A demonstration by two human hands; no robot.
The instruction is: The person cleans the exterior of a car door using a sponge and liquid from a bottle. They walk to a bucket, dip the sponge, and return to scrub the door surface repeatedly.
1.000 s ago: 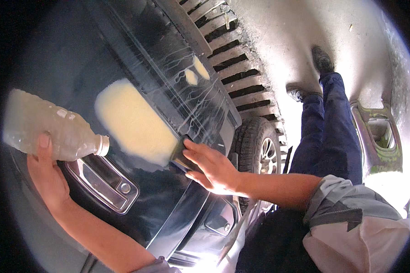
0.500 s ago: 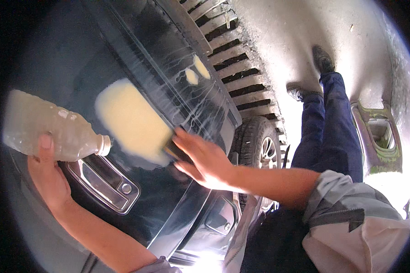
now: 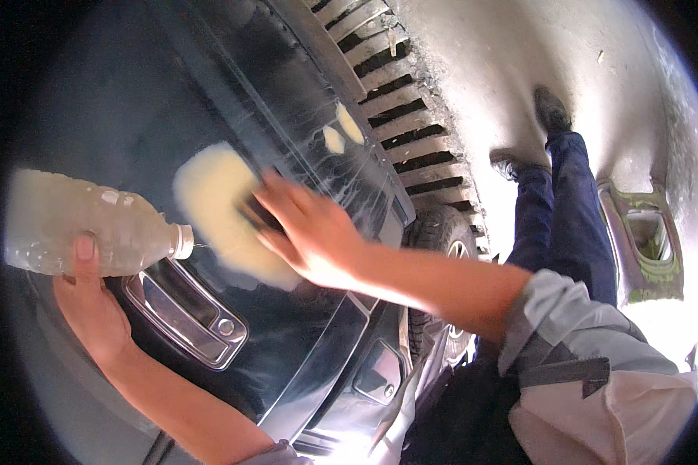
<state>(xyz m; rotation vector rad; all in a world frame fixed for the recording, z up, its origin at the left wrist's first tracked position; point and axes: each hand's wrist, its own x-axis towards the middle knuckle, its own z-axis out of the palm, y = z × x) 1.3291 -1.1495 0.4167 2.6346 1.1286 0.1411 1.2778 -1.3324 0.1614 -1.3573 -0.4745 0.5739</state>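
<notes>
My left hand (image 3: 93,302) is wrapped round a large clear plastic bottle (image 3: 93,225) of cloudy liquid, thumb on the near side. The bottle lies nearly level, its white cap toward the car door (image 3: 287,325), and a thin trickle leaves it. Under my right hand (image 3: 314,229), blurred by motion, a dark sanding block (image 3: 260,213) is pressed against the cream filler patch (image 3: 217,194) on the dark door. My fingers cover most of the block. Just below the bottle's neck sits a chrome door handle (image 3: 186,310).
Two small cream spots (image 3: 334,140) and pale drips mark the lower door. Beyond it are a slotted floor grate (image 3: 411,132) and a wheel (image 3: 442,232). A worn plastic stool (image 3: 644,232) stands behind my legs. A second chrome handle (image 3: 380,380) is nearer me.
My right hand has slid the sanding block up and left, from the patch's lower right edge onto its right side. The bottle is still in my left hand, and a trickle now shows at its cap.
</notes>
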